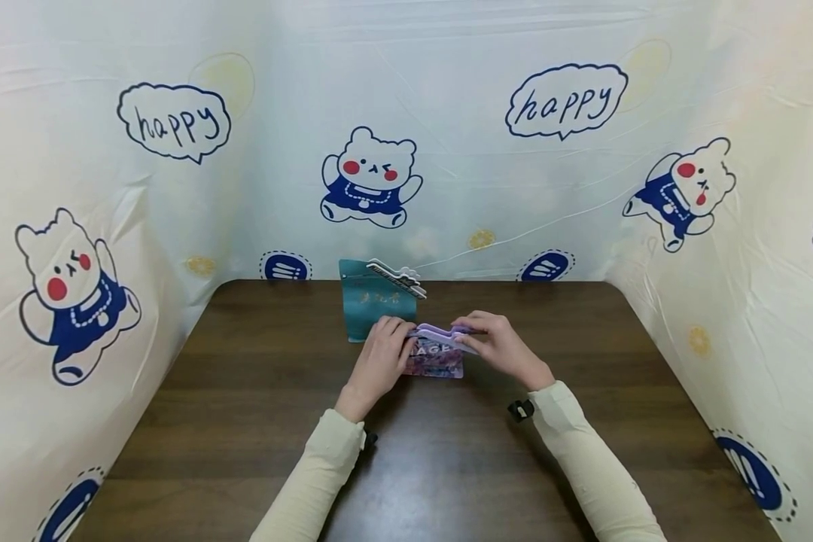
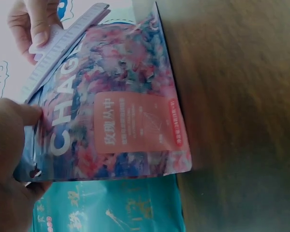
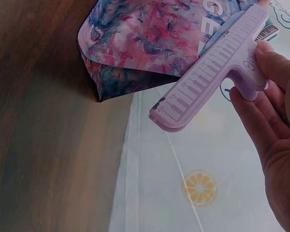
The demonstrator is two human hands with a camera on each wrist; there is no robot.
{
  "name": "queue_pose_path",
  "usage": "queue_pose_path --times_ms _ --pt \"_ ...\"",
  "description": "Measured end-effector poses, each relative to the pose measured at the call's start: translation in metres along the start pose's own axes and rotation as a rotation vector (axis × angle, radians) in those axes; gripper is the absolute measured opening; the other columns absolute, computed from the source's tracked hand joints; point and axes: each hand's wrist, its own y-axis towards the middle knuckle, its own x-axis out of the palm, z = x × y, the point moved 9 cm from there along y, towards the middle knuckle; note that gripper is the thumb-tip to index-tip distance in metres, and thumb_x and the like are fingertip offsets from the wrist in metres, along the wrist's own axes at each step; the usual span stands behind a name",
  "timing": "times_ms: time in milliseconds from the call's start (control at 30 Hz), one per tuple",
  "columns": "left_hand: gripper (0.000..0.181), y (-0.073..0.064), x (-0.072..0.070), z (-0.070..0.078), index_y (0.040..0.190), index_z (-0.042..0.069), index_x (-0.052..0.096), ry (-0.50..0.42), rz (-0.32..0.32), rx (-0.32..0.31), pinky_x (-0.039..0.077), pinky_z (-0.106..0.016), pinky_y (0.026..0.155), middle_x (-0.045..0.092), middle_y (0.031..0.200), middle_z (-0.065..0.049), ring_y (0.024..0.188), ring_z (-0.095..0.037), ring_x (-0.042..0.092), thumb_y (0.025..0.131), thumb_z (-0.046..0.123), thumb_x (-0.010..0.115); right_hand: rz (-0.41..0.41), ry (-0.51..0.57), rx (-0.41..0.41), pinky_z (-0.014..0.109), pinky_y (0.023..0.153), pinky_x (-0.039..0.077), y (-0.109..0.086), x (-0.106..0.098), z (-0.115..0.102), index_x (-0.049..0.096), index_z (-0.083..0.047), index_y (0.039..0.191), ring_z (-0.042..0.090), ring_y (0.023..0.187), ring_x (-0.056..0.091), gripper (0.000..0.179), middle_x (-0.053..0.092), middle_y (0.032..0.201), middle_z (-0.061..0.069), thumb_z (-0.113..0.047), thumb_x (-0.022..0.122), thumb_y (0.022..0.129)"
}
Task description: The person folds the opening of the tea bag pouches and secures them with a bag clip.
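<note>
A pink-and-blue patterned pouch (image 2: 130,63) with white lettering stands on the table. My left hand (image 1: 377,361) pinches its upper left corner, thumb on the front and fingers behind. With thumb and fingers, my right hand (image 1: 504,348) grips the handles of a lilac bag clip (image 3: 208,72) printed with piano keys. The clip's long bar lies slantwise across the pouch's top edge, over part of the lettering. Its outer end sticks out past the pouch's side in the right wrist view.
Just behind and to the left, a teal pouch (image 1: 359,309) stands upright. A white clip with a dark key pattern (image 1: 398,278) sits slanted at its top right corner. The brown wooden table (image 1: 257,421) meets a printed cloth backdrop (image 1: 461,196) at the back and sides.
</note>
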Motion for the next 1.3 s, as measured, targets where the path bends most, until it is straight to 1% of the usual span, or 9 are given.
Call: queue_pose_path --times_ms 167,367,500,700,767,967,1167,1300 --pt "0.017 -0.001 0.003 -0.001 0.115 0.002 0.068 -0.068 0.004 -0.035 0.045 -0.044 0.099 0.065 0.109 -0.011 0.107 -0.029 0.054 0.100 0.009 0.065 0.014 0.000 -0.017 0.032 0.080 0.060 -0.001 0.001 -0.001 0.076 -0.011 0.114 0.013 0.090 0.067 0.021 0.073 0.104 0.001 -0.011 0.074 0.093" --pt "0.017 0.000 0.003 0.001 0.115 0.000 0.067 -0.051 0.028 -0.052 0.045 -0.045 0.095 0.065 0.110 -0.012 0.105 -0.030 0.053 0.100 0.007 0.063 0.044 0.022 -0.064 0.031 0.080 0.060 0.001 0.003 -0.004 0.076 -0.009 0.113 0.014 0.089 0.068 0.021 0.073 0.103 0.003 -0.008 0.074 0.092" --pt "0.018 -0.001 0.004 0.001 0.116 -0.002 0.066 -0.047 0.029 -0.062 0.045 -0.046 0.096 0.065 0.111 -0.013 0.105 -0.031 0.053 0.100 0.007 0.064 0.071 0.031 -0.092 0.034 0.078 0.060 0.003 0.006 -0.006 0.077 -0.008 0.112 0.014 0.087 0.068 0.022 0.073 0.101 0.003 -0.006 0.075 0.091" --pt "0.018 -0.001 0.005 -0.001 0.115 -0.002 0.065 -0.044 0.022 -0.081 0.045 -0.046 0.096 0.065 0.110 -0.013 0.105 -0.030 0.053 0.100 0.007 0.064 0.078 0.034 -0.096 0.030 0.080 0.059 0.004 0.008 -0.005 0.077 -0.006 0.112 0.014 0.089 0.069 0.021 0.073 0.102 0.004 -0.006 0.074 0.091" --pt "0.017 0.000 0.004 -0.001 0.114 -0.002 0.065 -0.043 0.013 -0.086 0.045 -0.046 0.096 0.065 0.110 -0.013 0.105 -0.030 0.053 0.100 0.008 0.064 0.083 0.038 -0.097 0.031 0.080 0.060 0.005 0.009 -0.005 0.077 -0.005 0.112 0.015 0.089 0.069 0.020 0.073 0.102 0.005 -0.005 0.074 0.091" --pt "0.012 0.004 0.000 -0.001 0.106 -0.001 0.066 -0.060 0.005 -0.100 0.046 -0.043 0.094 0.065 0.105 -0.012 0.101 -0.030 0.054 0.099 0.008 0.067 0.091 0.067 -0.081 0.033 0.081 0.060 0.008 0.007 -0.006 0.077 -0.007 0.110 0.015 0.089 0.069 0.020 0.073 0.102 0.004 -0.005 0.075 0.091" --pt "0.011 0.005 -0.001 -0.005 0.103 0.000 0.065 -0.088 -0.014 -0.145 0.048 -0.041 0.090 0.065 0.102 -0.012 0.100 -0.028 0.054 0.098 0.008 0.068 0.080 0.078 -0.087 0.032 0.082 0.060 0.013 0.009 -0.010 0.076 -0.003 0.111 0.016 0.090 0.070 0.020 0.073 0.103 0.006 -0.006 0.074 0.092" --pt "0.011 0.003 0.001 -0.009 0.103 0.000 0.066 -0.106 -0.026 -0.181 0.049 -0.041 0.092 0.066 0.103 -0.012 0.102 -0.028 0.054 0.099 0.010 0.067 0.088 0.081 -0.084 0.034 0.082 0.060 0.013 0.010 -0.010 0.076 -0.004 0.111 0.017 0.090 0.070 0.020 0.073 0.102 0.005 -0.006 0.075 0.091"
